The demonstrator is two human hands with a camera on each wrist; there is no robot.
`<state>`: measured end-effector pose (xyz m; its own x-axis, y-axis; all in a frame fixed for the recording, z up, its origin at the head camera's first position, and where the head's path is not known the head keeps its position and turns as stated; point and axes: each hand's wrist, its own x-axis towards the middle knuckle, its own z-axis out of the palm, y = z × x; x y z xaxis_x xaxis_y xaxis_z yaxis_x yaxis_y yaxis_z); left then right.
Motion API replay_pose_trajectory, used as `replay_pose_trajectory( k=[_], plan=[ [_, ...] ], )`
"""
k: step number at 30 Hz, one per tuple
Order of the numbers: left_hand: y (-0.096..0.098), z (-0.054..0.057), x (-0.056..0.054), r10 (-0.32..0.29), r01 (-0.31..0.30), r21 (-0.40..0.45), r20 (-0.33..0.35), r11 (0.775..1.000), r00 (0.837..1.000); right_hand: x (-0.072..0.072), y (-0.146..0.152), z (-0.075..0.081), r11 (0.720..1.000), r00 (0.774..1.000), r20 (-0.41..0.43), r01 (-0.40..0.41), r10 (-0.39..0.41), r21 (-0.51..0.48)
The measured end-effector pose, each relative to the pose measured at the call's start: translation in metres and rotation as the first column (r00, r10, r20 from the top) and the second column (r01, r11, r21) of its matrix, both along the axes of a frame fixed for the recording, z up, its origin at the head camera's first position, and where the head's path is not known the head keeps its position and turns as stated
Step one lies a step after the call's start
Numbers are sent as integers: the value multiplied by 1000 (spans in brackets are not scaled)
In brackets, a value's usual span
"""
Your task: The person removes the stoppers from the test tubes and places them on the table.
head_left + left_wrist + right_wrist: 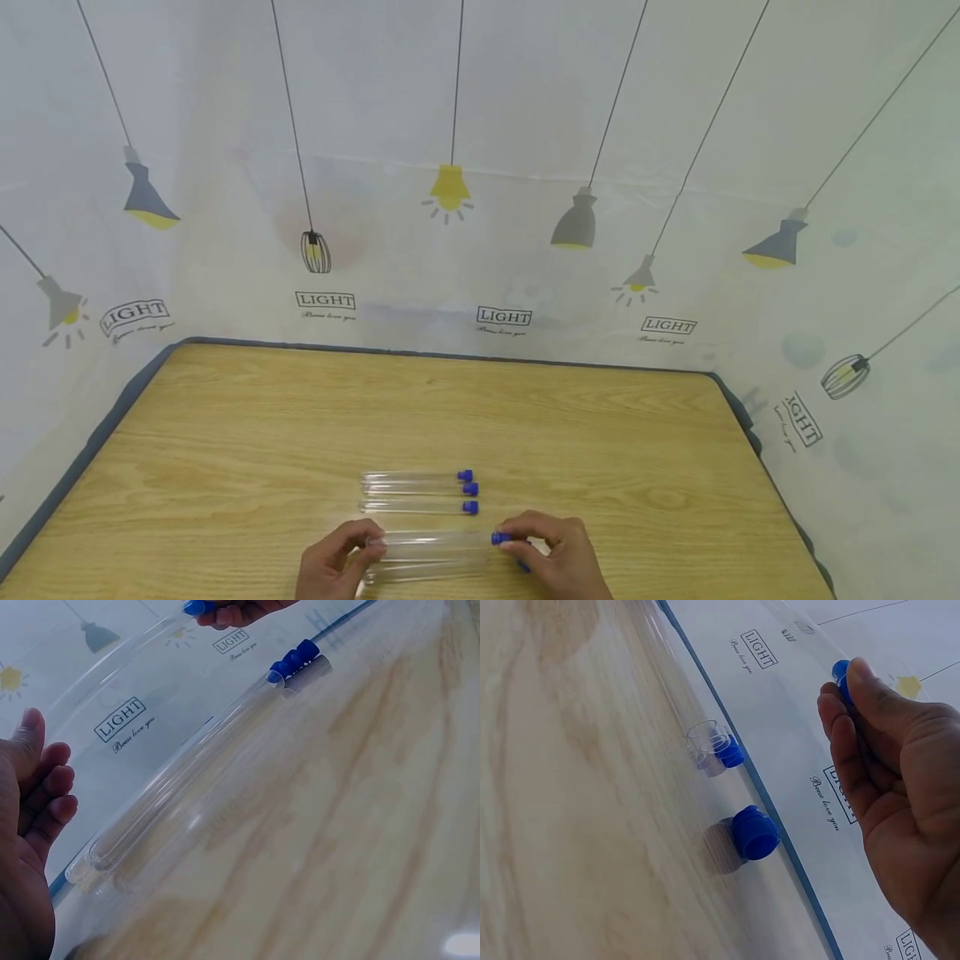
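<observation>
My left hand (337, 560) pinches a clear test tube (431, 540) near its rounded end and holds it level above the table. Between thumb and fingertips, my right hand (558, 554) pinches a blue cap (500, 538). That cap is right at the tube's open end; in the left wrist view the tube (112, 667) and the cap (196, 607) line up. Below the held tube, uncapped test tubes (427, 572) lie on the table. A loose blue cap (756, 834) rests on the table under my right hand, partly hidden in the head view.
Three test tubes with blue caps (470, 507) lie side by side just beyond my hands. The wooden table (450, 417) runs back to a dark-edged border, where a pale curtain (405, 250) printed with lamps surrounds it.
</observation>
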<state>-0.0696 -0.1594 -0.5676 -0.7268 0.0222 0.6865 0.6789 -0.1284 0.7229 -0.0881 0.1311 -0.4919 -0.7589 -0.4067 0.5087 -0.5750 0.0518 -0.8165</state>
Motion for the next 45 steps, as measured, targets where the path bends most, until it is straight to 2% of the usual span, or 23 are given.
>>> replay_pose_trajectory(
  k=[2,4,8,13,19,21,25,29,32,36,40,42,45],
  plan=[
    [-1,1,2,-12,13,-22,49,1000,999,-2,2,-6,999,999,-10,-32,32,-8],
    [-1,2,4,-24,28,-40,105,999,994,-3,3,-13,1000,1000,10,-27,27,10],
    [-1,2,6,-40,49,-57,155,997,987,-5,6,-27,995,995,88,37,-45,90],
    [0,0,5,-25,35,-82,121,996,992,-5,7,-30,990,985,146,72,-89,121],
    [1,-3,-3,-55,52,-71,-36,996,998,-7,5,-30,994,993,118,18,-31,106],
    [1,-3,-5,-42,37,-71,-70,997,997,-6,3,-30,994,991,132,8,-23,112],
    [0,-4,-6,18,-23,-72,-72,997,997,-4,0,-31,992,988,155,2,-21,125],
    [-1,-4,-4,59,-62,-78,-43,995,997,-3,-4,-31,994,995,97,9,-19,106],
    [-1,-4,-3,64,-67,-69,-37,995,997,-1,-8,-28,996,999,34,38,-41,78],
    [0,-5,-4,60,-63,-40,-77,997,995,-1,-11,-26,992,994,3,104,-105,68],
    [1,1,-3,42,-43,-8,-123,999,992,-2,-12,-31,988,989,-57,142,-139,53],
    [1,6,-3,34,-35,-3,-138,999,990,-2,-14,-24,990,986,-100,139,-134,38],
    [2,13,-2,28,-28,-2,-148,1000,989,2,-16,-7,993,988,-109,111,-107,31]
  ],
)
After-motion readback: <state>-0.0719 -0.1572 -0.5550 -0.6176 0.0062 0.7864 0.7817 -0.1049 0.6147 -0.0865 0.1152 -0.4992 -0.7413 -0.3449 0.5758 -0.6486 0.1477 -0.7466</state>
